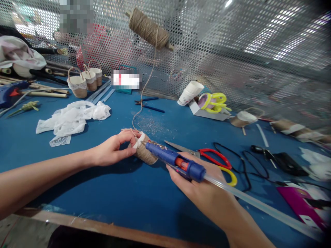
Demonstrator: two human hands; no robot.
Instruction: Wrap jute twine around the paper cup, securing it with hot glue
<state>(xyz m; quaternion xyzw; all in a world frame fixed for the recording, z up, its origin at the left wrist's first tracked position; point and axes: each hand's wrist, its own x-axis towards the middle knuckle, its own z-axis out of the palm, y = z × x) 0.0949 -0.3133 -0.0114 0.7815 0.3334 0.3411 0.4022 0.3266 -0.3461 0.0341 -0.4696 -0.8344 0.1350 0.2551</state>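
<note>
My left hand (119, 148) grips the rim of a small paper cup (146, 155) whose side is wrapped in brown twine. The cup lies tilted on the blue table, its white rim showing near my fingers. A strand of jute twine (141, 106) runs down to it from a spool (148, 29) at the back. In my right hand (196, 182) is a blue glue gun (168, 155), its nozzle at the cup's rim. A long clear glue stick (258, 198) sticks out of the gun's rear. Scissors (214, 156) with red and yellow handles lie just beyond that hand.
White lace (74, 119) lies at left, with finished twine baskets (77, 86) behind it. Pliers (150, 105) rest at the back. Stacked paper cups (190, 93) lean by a small box (209, 113). Black cord (243, 163) loops at right. A perforated metal screen (207, 41) stands behind.
</note>
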